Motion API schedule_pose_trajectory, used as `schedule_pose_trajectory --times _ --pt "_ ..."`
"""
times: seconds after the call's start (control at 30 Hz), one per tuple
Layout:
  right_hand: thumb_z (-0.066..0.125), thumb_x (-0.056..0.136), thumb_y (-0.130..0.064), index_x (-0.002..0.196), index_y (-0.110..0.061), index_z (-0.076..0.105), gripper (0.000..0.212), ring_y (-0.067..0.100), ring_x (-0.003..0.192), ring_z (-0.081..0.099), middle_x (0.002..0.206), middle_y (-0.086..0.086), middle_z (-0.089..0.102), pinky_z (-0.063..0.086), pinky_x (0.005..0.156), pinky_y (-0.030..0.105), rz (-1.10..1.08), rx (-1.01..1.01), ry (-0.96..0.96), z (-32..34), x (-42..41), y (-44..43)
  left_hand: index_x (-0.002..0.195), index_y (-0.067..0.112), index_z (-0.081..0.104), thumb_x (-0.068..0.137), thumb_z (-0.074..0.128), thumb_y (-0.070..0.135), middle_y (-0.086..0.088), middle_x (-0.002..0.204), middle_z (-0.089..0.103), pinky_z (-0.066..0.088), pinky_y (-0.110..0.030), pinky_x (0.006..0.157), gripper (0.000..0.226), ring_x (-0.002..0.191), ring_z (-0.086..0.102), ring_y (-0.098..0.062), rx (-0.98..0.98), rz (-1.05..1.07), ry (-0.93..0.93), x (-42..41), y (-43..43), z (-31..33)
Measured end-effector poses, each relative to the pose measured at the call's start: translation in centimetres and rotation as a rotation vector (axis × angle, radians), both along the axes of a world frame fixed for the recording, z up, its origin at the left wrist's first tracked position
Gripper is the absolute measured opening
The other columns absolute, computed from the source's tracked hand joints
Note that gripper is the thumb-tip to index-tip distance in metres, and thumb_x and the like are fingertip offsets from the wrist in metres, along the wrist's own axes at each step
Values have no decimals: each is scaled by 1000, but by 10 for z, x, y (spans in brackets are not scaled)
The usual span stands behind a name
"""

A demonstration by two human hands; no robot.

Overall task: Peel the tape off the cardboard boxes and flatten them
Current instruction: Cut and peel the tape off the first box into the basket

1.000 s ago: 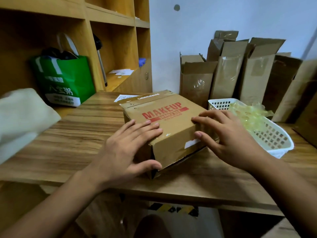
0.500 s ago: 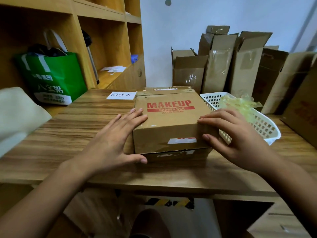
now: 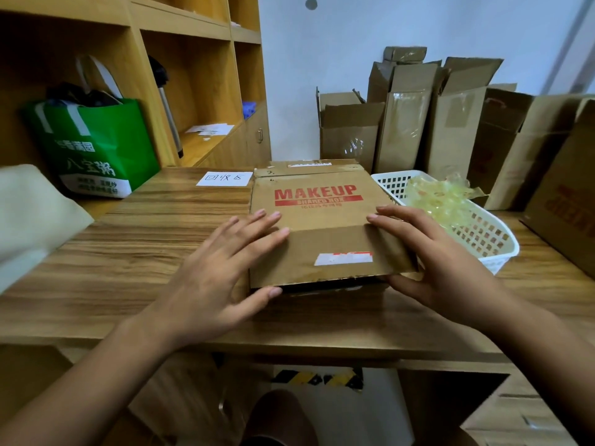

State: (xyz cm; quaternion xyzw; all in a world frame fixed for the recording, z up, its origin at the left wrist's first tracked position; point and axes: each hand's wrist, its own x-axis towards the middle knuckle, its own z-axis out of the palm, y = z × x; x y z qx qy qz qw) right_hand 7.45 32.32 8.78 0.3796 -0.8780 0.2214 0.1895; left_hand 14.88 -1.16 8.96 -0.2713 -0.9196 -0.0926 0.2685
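Observation:
A brown cardboard box (image 3: 325,217) printed "MAKEUP" in red lies on the wooden table (image 3: 135,252), squared to me. Its near flap hangs over the front with a white and red label on it, and a dark gap shows under the flap. My left hand (image 3: 222,272) grips the box's left near corner, fingers spread on top, thumb under the flap edge. My right hand (image 3: 431,259) holds the right near corner the same way, thumb beneath the flap.
A white plastic basket (image 3: 495,252) with crumpled clear tape (image 3: 441,201) sits right of the box. Flattened cardboard boxes (image 3: 405,123) lean on the back wall. A green bag (image 3: 96,149), wooden shelves (image 3: 193,75) and a white paper label (image 3: 225,178) are at left.
The box turned from skewed to square with the table edge. Both hands slid to its near corners, and the front flap now lifts slightly off the box.

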Motion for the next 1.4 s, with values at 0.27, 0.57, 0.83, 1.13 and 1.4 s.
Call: schedule_pose_trajectory --times 0.27,0.57,0.83,1.13,1.4 --pt "63 90 -33 147 -37 46 59 1 147 28 153 -20 37 30 107 16 17 -24 -39 8 7 -4 153 21 42 100 52 42 2 160 38 27 -49 122 57 151 28 -13 -50 -29 82 2 16 1" --pt "50 88 -55 140 -36 54 56 0 129 49 140 -23 50 49 103 33 -9 -127 -80 24 9 -6 140 25 60 101 51 39 11 140 61 51 -37 104 42 132 53 -2 86 -54 64 -4 23 20" --pt "63 95 -25 120 -10 56 30 14 99 53 114 -4 48 40 91 9 -273 -496 135 -22 28 -1 137 32 62 99 49 42 17 135 62 56 -35 97 41 128 54 4 188 -19 31 -10 21 21" --pt "48 97 -37 141 -20 55 48 14 140 43 143 -7 50 39 113 37 -73 -8 16 -56 43 -13 136 34 62 99 47 47 15 132 65 59 -34 92 41 126 58 -1 258 -16 -7 -16 21 20" --pt "38 102 -48 135 -29 59 43 7 123 52 133 -16 53 41 102 24 -87 151 -81 -75 57 -10 137 28 62 99 51 37 11 136 63 53 -36 103 41 129 56 -1 246 -39 42 -22 20 13"
